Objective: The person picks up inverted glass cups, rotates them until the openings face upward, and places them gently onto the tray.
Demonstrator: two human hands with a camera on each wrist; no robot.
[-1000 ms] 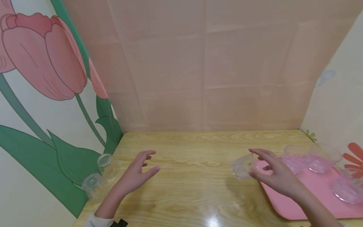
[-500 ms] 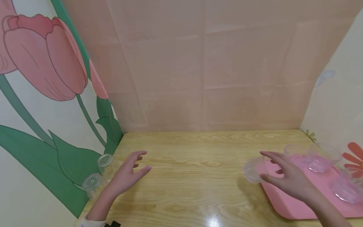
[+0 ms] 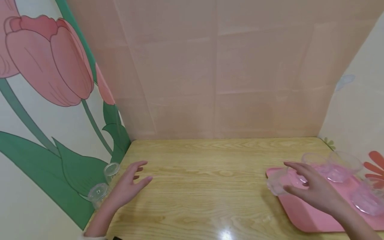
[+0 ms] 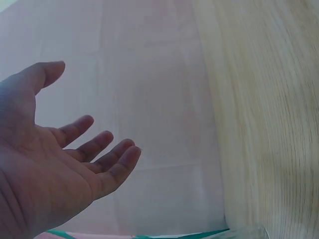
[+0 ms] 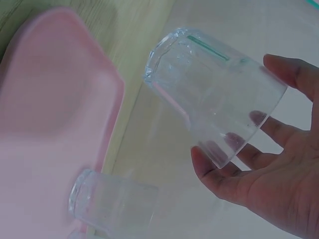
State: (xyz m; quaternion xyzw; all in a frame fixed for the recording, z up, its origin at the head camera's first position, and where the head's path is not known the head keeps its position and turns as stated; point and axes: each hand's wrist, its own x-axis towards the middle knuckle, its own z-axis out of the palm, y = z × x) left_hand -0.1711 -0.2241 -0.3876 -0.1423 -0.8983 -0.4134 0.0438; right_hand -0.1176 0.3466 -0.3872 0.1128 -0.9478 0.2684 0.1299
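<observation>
My right hand (image 3: 313, 190) grips a clear tumbler (image 3: 276, 184) near its rim, with the tumbler tilted over the left edge of the pink tray (image 3: 303, 218). In the right wrist view, the thumb and fingers wrap the rim end, and the faceted base points away from the palm. My left hand (image 3: 127, 186) hovers over the left side of the table, holding nothing. Its fingers are loosely bent and spread from the thumb in the left wrist view. Beside it, two clear tumblers (image 3: 98, 193) stand bottom up, partly behind the hand and forearm.
On the tray stand several more clear tumblers (image 3: 367, 201), rims up. The wood-grain table (image 3: 204, 186) meets a pinkish back wall covering (image 3: 186, 83). A tulip-printed panel (image 3: 33, 116) borders the left side, and a pale panel (image 3: 357, 110) the right.
My right hand has moved right with the tumbler, from over the bare wood to over the tray's left edge. My left hand has drawn left, toward the two overturned tumblers.
</observation>
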